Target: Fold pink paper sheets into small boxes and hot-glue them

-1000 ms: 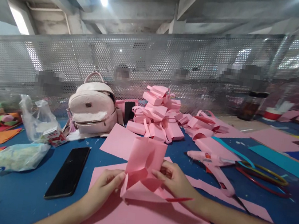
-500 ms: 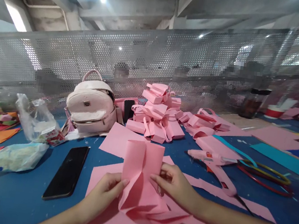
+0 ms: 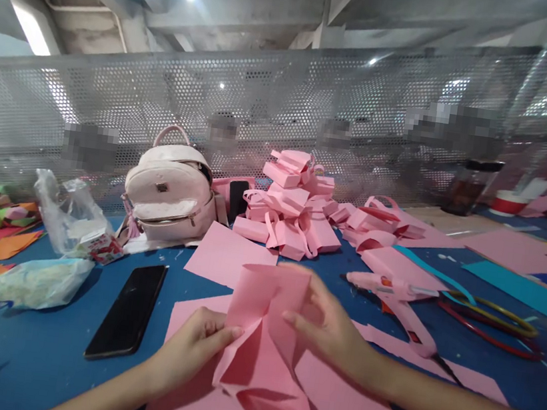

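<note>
black phone (image 3: 127,310) lies on worktop (image 3: 49,354) | left hand (image 3: 194,348) pinches left edge of folded pink paper (image 3: 258,358) | paper stands between both hands, neither nearer, long axis running up and away | right hand (image 3: 332,330) grips upper right edge, higher than half a second ago

matt pink paper piece (image 3: 266,355), glossy black phone (image 3: 127,310), perforated metal screen (image 3: 276,104)

- Phone (image 3: 127,310): on table (image 3: 45,329), left of folded paper (image 3: 268,356).
- Backpack (image 3: 171,195): far, behind phone.
- Box pile (image 3: 295,211): far, right of backpack.
- Glue gun (image 3: 405,300): right of folded paper.
- Cup (image 3: 508,205): far right.
</note>
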Demonstrator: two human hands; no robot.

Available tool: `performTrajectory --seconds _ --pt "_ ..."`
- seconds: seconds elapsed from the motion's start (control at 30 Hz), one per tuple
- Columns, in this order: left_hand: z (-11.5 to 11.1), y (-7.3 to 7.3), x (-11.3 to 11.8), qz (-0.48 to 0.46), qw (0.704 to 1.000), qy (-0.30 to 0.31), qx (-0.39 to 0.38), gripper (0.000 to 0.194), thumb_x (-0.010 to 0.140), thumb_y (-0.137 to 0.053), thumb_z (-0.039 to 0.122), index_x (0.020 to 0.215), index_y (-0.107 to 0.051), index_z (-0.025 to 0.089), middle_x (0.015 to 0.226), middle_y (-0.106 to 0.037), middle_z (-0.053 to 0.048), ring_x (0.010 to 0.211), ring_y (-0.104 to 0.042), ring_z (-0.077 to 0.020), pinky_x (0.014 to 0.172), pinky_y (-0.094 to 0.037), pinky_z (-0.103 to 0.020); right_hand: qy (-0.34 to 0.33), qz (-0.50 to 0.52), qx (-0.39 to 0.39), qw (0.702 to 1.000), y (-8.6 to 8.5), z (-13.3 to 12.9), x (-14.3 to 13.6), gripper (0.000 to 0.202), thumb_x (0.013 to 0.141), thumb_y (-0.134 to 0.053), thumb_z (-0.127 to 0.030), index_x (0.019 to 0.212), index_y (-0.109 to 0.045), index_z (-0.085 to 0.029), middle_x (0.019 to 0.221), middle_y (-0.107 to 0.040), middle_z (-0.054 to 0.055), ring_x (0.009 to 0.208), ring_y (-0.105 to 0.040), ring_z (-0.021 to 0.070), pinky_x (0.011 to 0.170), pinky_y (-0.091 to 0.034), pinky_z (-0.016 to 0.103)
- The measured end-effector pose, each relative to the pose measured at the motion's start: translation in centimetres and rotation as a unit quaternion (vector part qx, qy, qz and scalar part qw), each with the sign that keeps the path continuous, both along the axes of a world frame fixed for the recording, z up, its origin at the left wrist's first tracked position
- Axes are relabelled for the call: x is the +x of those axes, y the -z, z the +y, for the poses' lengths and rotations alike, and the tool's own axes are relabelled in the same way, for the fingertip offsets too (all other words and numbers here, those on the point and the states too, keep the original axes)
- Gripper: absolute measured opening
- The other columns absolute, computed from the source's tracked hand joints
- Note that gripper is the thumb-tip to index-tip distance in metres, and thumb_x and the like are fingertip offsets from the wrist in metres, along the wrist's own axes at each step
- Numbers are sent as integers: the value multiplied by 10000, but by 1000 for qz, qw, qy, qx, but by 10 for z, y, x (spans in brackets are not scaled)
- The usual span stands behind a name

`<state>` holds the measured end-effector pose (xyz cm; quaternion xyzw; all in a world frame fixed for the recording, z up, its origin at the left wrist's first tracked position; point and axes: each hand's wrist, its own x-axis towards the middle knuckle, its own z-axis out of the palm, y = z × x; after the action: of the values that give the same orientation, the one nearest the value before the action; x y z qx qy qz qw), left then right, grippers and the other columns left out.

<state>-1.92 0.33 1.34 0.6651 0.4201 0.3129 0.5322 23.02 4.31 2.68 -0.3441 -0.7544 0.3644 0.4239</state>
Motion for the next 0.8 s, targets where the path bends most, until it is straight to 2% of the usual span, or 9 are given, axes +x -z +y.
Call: performTrajectory --seconds 0.07,0.17,0.23,0.3,0.33,0.4,0.5,0.63,0.8 --pt "-1 -14 -3 31 999 8 14 550 929 -530 619 615 -522 168 585 -451 19 553 -357 -111 533 -270 -241 33 14 97 995 -16 2 5 595 956 -621 -463 1475 -381 -297 1479 -508 110 1350 -504 294 1052 -480 446" --pt "-4 -35 -7 121 989 12 82 526 979 -480 529 583 -445 184 587 -319 50 559 -261 -104 513 -202 -252 50 -38 276 959 -50 -3 11 595 972 -613 -442 1501 -371 -319 1504 -480 92 1397 -445 298 1141 -391 454" --pt "-6 -46 -8 174 975 11 135 514 1000 -469 457 566 -404 190 579 -259 62 552 -226 -102 505 -178 -259 17 -112 399 910 -74 -13 9 487 980 -605 -427 1431 -475 -295 1380 -603 89 1323 -515 301 1132 -384 451" --pt "-7 -55 -6 194 966 15 170 506 1001 -487 412 556 -391 190 562 -253 69 540 -223 -97 497 -175 -260 2 -203 501 841 -93 -24 0 304 998 -591 -362 1291 -596 -280 1236 -701 51 1201 -599 264 1116 -379 437" --pt "-7 -58 -4 197 963 18 181 499 1002 -488 398 558 -406 187 554 -265 71 535 -226 -96 495 -178 -259 3 -242 535 810 -101 -28 -6 206 1018 -551 -283 1201 -643 -262 1160 -729 36 1132 -629 243 1101 -386 435" --pt "-5 -65 0 198 959 23 201 477 1006 -477 382 573 -460 182 537 -302 69 525 -235 -97 488 -183 -255 18 -327 565 757 -110 -33 -22 270 1021 -434 -121 1045 -692 -198 1066 -737 63 1090 -630 257 1076 -392 473" --pt "0 -71 5 209 950 13 233 475 995 -475 360 556 -495 182 498 -382 54 493 -273 -99 478 -191 -252 29 -419 570 706 -118 -30 -44 321 958 -449 -60 821 -694 -216 857 -715 40 887 -630 240 1056 -416 484" --pt "6 -75 3 216 947 -17 235 482 1004 -428 367 572 -534 181 510 -467 36 489 -361 -110 504 -234 -248 26 -508 518 688 -130 -16 -53 288 886 -556 -28 728 -674 -238 716 -679 6 758 -585 213 945 -468 433" --pt "-1 -80 -5 238 942 -16 237 469 1011 -401 356 599 -544 183 543 -413 46 517 -404 -121 535 -255 -249 16 -427 513 744 -133 -5 -39 276 928 -565 -85 715 -683 -214 731 -694 -1 773 -586 189 871 -444 400"
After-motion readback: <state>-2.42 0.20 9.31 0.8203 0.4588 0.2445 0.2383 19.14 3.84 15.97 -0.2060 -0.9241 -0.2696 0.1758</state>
